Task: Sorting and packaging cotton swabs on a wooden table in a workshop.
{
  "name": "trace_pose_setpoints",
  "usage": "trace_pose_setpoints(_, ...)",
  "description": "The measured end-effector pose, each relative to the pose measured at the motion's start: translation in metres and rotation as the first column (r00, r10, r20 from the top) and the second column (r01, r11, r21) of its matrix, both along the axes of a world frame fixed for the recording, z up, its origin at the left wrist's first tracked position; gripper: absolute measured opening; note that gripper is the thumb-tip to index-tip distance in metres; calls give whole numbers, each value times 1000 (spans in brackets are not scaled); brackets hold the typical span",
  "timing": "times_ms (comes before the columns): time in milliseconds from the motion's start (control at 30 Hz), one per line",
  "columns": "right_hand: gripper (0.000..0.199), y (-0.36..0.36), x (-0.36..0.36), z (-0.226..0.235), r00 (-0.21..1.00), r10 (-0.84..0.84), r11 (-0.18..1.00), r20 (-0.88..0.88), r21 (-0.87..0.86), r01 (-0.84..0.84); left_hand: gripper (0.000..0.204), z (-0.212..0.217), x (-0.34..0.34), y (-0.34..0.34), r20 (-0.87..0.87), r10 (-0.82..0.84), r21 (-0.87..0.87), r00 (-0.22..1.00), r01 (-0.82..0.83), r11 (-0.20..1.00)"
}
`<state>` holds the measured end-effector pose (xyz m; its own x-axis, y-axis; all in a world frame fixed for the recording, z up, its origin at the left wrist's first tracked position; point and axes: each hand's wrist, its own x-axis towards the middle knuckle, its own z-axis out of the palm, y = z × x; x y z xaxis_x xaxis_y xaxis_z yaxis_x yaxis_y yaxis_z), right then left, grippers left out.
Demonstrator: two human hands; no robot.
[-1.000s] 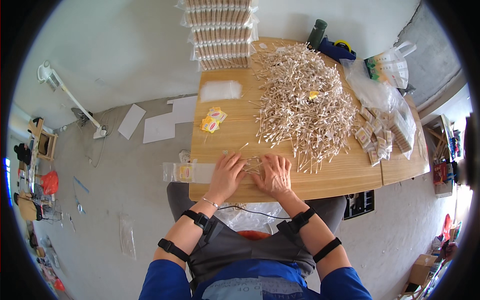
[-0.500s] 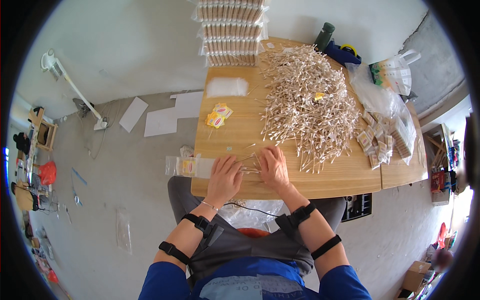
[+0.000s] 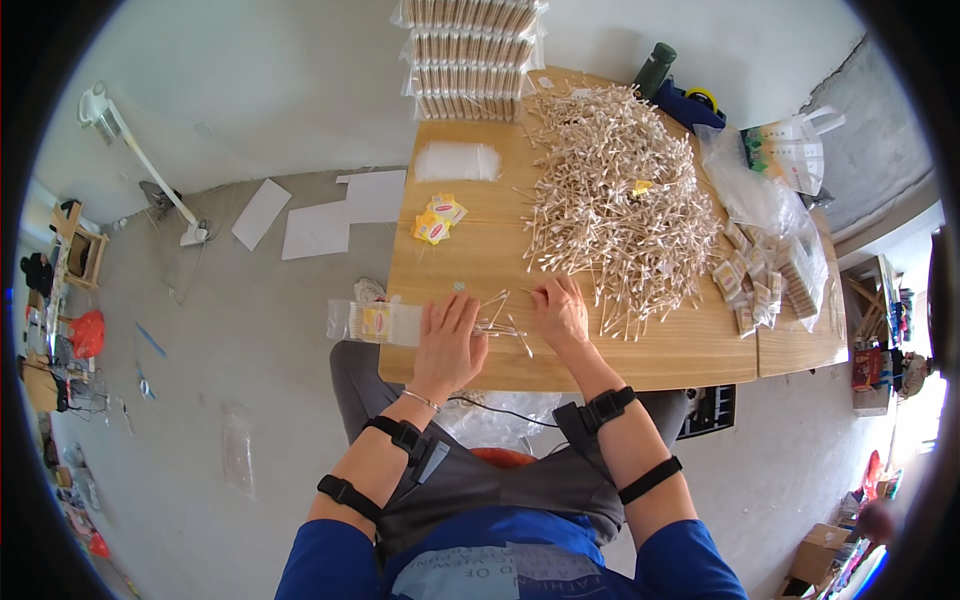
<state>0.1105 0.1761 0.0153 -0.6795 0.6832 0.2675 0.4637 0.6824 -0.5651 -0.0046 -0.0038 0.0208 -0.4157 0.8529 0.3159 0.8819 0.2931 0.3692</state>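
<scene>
Head view shows your left hand (image 3: pixel 447 335) lying palm down on the wooden surface (image 3: pixel 470 255), fingers loosely spread and flat, holding nothing; its fingertips touch a small loose bunch of cotton swabs (image 3: pixel 500 318) near the front edge. Your right hand (image 3: pixel 562 312) rests just beyond that bunch, fingers together and slightly curled, tips at the near fringe of the big pile of cotton swabs (image 3: pixel 615 195); you cannot tell whether it pinches any. Both forearms come up from the lower edge, angled inward, each with black straps at wrist and upper forearm.

Beside your left hand, on the side away from the big pile, a clear packet with a yellow label (image 3: pixel 375 322) overhangs the surface's edge. Beyond the small bunch lie two small yellow packets (image 3: pixel 437 219) and a clear bag (image 3: pixel 457 161). Stacked packs of swabs (image 3: pixel 470 55) stand at the far edge behind the big pile.
</scene>
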Motion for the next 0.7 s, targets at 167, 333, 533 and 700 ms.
trace_pose_setpoints(167,28,-22,12,7,999,-33,991,33,-129,37,53,0,-2,-2,26,-3,32,1000,2,999)
trace_pose_setpoints(333,46,-48,-10,28,979,-122,987,163,-79,136,54,0,-1,-2,111,-24,93,993,13,996)
trace_pose_setpoints(533,33,-32,-11,21,970,-179,969,167,-143,203,42,0,-3,-1,173,-78,168,982,48,985)
trace_pose_setpoints(700,19,-17,-3,12,981,-169,910,99,-365,194,35,-1,-3,0,75,-88,179,993,74,981)
